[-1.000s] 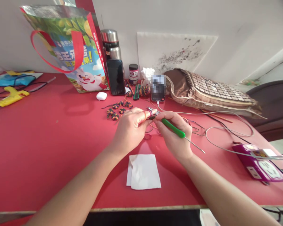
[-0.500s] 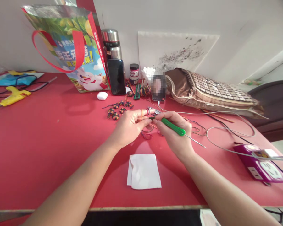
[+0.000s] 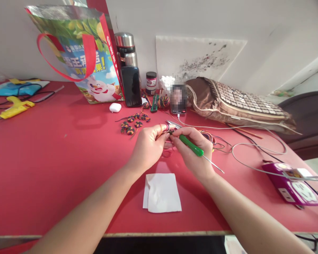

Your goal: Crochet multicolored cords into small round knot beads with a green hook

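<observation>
My left hand (image 3: 149,146) is closed, pinching a small dark piece of crochet (image 3: 171,132) between thumb and fingers. Multicoloured yarn (image 3: 160,127) loops round its raised index finger. A green-handled crochet hook (image 3: 191,145) is gripped in my right hand (image 3: 197,158), its rear metal shaft pointing down to the right. The front end meets the crochet piece, hidden among the fingertips. Loose yarn (image 3: 166,153) lies below the hands. Small crocheted flower-like pieces (image 3: 130,131) lie to the left, and scissors (image 3: 174,124) are partly visible behind the fingers.
A folded white cloth or paper (image 3: 163,193) lies in front. Behind are a yarn ball (image 3: 163,101), two phones, a jar (image 3: 151,83), a thermos (image 3: 126,49) and a shopping bag (image 3: 95,70). A white cable (image 3: 233,148) runs right to a purple power strip (image 3: 291,183).
My right hand and the hook have shifted slightly left and down, closer to my left hand. My left hand has turned a little, its fingers bunched closer round the crochet piece.
</observation>
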Tool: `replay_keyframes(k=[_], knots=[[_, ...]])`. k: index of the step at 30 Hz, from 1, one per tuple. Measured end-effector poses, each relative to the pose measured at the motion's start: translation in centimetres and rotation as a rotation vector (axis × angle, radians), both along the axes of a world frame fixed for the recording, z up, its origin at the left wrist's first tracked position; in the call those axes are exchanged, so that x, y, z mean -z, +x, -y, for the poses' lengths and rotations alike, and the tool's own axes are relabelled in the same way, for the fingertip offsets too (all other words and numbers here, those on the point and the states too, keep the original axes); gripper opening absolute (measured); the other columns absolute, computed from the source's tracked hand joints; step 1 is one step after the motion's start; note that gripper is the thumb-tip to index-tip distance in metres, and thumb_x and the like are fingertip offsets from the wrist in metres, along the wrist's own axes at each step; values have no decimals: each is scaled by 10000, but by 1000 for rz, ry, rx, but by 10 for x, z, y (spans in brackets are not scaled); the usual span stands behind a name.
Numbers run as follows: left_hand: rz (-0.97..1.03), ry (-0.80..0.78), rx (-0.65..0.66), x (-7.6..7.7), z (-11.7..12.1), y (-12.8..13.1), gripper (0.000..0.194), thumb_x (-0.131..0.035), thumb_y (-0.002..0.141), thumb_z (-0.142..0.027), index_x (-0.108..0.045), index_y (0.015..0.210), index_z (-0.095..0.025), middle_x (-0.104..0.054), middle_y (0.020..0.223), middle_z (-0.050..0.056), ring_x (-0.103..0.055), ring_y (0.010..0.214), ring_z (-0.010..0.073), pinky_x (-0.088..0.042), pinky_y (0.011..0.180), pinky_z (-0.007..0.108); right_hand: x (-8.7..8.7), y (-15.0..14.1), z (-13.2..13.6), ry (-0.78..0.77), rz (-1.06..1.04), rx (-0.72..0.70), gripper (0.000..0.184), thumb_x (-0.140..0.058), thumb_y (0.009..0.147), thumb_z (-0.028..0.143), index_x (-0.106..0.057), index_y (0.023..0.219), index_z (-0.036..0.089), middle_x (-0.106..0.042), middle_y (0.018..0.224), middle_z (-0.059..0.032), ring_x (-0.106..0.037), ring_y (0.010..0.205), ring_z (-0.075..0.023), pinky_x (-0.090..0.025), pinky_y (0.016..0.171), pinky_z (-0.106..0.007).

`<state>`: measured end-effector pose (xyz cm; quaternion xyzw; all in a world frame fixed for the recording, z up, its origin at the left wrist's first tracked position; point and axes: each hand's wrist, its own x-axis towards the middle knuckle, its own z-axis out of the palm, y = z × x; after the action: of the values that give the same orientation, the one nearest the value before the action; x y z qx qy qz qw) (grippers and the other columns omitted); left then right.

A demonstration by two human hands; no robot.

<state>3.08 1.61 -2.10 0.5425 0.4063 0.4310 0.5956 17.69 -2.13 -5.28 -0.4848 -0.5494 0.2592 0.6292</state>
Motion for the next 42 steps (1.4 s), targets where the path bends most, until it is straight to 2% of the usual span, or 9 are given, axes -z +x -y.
replay_keyframes(k=[6, 11, 14, 17, 24, 32, 35, 39, 42], knots=[[-17, 53, -83, -1, 3, 2, 236, -662, 961, -112, -840, 1113, -141, -776, 824, 40, -684, 688, 140, -624, 657, 260, -5, -4, 4, 51, -5, -83, 69, -765, 936, 167, -751, 948, 234, -772, 835, 3, -720, 696, -145, -611, 660, -293], [16, 58, -82, -8, 4, -1, 267, -664, 969, -120, -835, 1172, -148, -712, 795, 16, -589, 648, 104, -542, 625, 222, -14, -1, 7, 19, -63, -121, 55, -731, 963, 183, -758, 983, 227, -755, 831, 0, -633, 611, -111, -531, 563, -263], [46, -9, -75, -12, 5, -2, 297, -657, 975, -137, -824, 1221, -158, -658, 761, -7, -515, 563, 88, -480, 547, 226, -13, 1, 6, 6, -153, -157, 92, -681, 1006, 222, -771, 1025, 225, -794, 912, -32, -615, 606, -107, -495, 534, -257], [77, -40, -94, -13, 5, -2, 330, -650, 975, -133, -809, 1262, -166, -619, 770, -17, -475, 561, 85, -435, 523, 227, -9, 3, 4, -12, -231, -173, 125, -655, 1041, 270, -773, 1056, 230, -799, 919, -36, -617, 584, -108, -488, 516, -256], [121, 0, -70, -11, 2, -5, 368, -694, 951, -134, -785, 1307, -162, -631, 841, -6, -584, 764, 114, -487, 707, 235, -10, 3, 2, -10, -281, -158, 127, -736, 1024, 360, -742, 1043, 235, -700, 783, 18, -586, 527, -97, -474, 485, -245], [166, -2, 7, -12, 3, -7, 500, -802, 868, -213, -770, 1366, -187, -681, 770, -12, -604, 727, 141, -513, 757, 299, -18, 2, 0, 13, -298, -164, 209, -842, 949, 389, -699, 994, 243, -769, 779, 7, -623, 509, -114, -483, 458, -259], [178, 8, 27, -13, 3, -8, 508, -816, 872, -246, -770, 1376, -201, -710, 775, -6, -614, 716, 142, -524, 767, 309, -17, 3, 1, 26, -286, -158, 177, -847, 955, 354, -720, 1002, 241, -788, 770, 7, -624, 492, -113, -490, 451, -258], [189, 0, 15, -14, 4, -8, 577, -859, 844, -240, -748, 1409, -193, -735, 768, -10, -619, 718, 133, -514, 736, 288, -18, 5, 2, 60, -224, -65, 141, -876, 935, 322, -766, 954, 235, -687, 658, 40, -564, 491, -101, -468, 454, -253], [221, -69, 20, -15, 5, -7, 693, -918, 772, -226, -714, 1431, -155, -742, 739, -20, -647, 704, 137, -527, 715, 286, -20, 5, 3, 92, -193, -33, 180, -904, 911, 370, -780, 937, 241, -662, 632, 42, -555, 492, -110, -482, 459, -270]])
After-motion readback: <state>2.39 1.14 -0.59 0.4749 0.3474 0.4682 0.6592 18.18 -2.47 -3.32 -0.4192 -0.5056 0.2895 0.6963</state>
